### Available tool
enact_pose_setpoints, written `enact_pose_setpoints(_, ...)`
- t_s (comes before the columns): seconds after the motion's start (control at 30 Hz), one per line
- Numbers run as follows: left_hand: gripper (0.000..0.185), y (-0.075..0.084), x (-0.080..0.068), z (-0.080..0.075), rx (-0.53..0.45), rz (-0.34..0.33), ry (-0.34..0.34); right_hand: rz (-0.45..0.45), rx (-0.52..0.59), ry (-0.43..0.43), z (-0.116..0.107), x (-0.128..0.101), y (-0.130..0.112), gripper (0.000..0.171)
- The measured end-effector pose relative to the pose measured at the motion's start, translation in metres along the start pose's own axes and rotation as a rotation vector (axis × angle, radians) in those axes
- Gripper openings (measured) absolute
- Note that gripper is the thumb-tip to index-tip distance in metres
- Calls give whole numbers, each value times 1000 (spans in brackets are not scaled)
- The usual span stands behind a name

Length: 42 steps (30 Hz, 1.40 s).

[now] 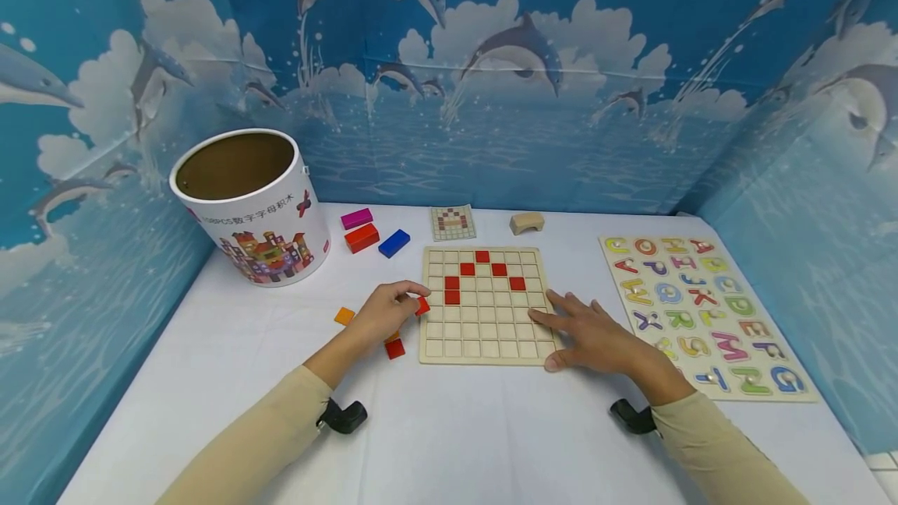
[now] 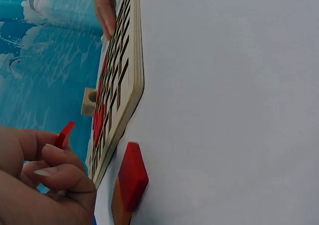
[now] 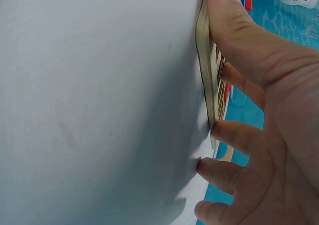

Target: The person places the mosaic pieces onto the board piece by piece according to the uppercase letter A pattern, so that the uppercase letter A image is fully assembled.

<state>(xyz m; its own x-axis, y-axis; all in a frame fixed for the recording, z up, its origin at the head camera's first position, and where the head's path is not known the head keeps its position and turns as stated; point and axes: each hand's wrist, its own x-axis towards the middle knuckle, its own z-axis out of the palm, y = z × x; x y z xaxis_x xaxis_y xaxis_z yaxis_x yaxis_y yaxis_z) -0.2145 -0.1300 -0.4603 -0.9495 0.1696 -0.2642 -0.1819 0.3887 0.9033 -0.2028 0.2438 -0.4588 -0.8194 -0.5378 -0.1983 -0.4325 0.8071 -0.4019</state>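
A wooden grid board (image 1: 484, 341) lies flat mid-table, with several red square tiles (image 1: 482, 256) set in its upper rows. My left hand (image 1: 389, 310) pinches one red tile (image 1: 422, 305) just off the board's left edge; the left wrist view shows that tile (image 2: 65, 133) held between fingertips. Loose red (image 1: 395, 348) and orange (image 1: 344, 316) tiles lie beside that hand on the white cloth. My right hand (image 1: 592, 333) lies flat with fingers straight on the board's lower right corner, thumb (image 3: 234, 25) at the board's edge (image 3: 203, 60).
A white cylindrical tub (image 1: 245, 205) stands open at the back left. Magenta (image 1: 356, 217), red (image 1: 362, 238) and blue (image 1: 394, 242) blocks, a small pattern card (image 1: 452, 222) and a wooden arch block (image 1: 527, 221) lie behind the board. An alphabet puzzle (image 1: 701, 310) lies to the right.
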Motion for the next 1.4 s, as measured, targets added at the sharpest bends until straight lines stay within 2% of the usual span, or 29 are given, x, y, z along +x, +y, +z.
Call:
enact_pose_setpoints(0.13,26,4,7,14,14,20,-11,-1,-8,3,-1,0,0,88)
enact_pose_setpoints(0.27,28,7,9,25,44,42,10,4,-2,1,-1,0,0,88)
enact_pose_setpoints(0.5,27,7,10,39,183,106,39,5,5,-8,1,1,2,89)
enact_pose_setpoints(0.73,25,4,14,46,314,201,59,-3,-4,0,0,1,2,89)
enact_pose_setpoints(0.9,28,5,13,46,319,191,56,3,5,-4,0,1,1,88)
enact_pose_setpoints(1.0,30,6,9,38,304,177,69,5,5,-10,1,2,0,88)
enact_pose_setpoints(1.07,31,7,6,27,290,162,85,5,1,-12,1,2,-1,88)
enact_pose_setpoints(1.27,37,11,-5,-23,221,80,178,16,-10,-14,-1,2,-2,88)
enact_pose_setpoints(1.4,40,3,-16,-52,218,23,211,24,2,-16,0,3,-2,89)
